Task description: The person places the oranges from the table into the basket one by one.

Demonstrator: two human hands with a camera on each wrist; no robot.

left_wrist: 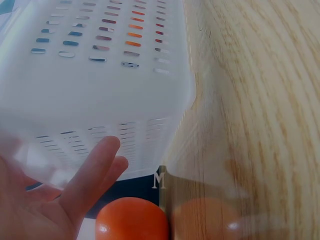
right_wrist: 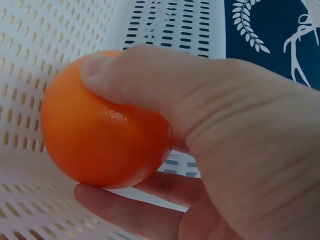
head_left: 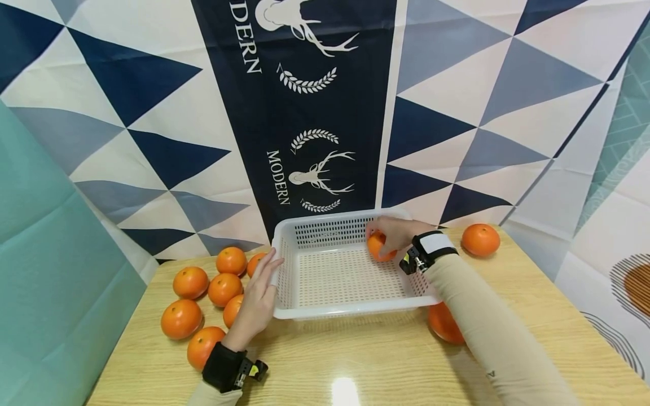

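Observation:
A white perforated plastic basket (head_left: 350, 309) stands on the wooden table against the back wall. Inside its right end, my right hand (head_left: 400, 232) grips an orange (head_left: 377, 246). The right wrist view shows the thumb over the top of that orange (right_wrist: 100, 135), with fingers beneath it and the perforated walls around. At the basket's left side, my left hand (head_left: 258, 299) rests by the rim with its fingers fairly straight. In the left wrist view those fingers (left_wrist: 97, 167) lie along the outside of the basket wall (left_wrist: 100, 90), and an orange (left_wrist: 132, 220) sits just beyond them.
Several oranges (head_left: 181, 319) cluster on the table left of the basket, some partly behind my left hand. One orange (head_left: 480, 240) lies near the back right corner. Another orange (head_left: 446, 323) is partly covered by my right sleeve. Patterned cloth (head_left: 325, 113) hangs behind the table.

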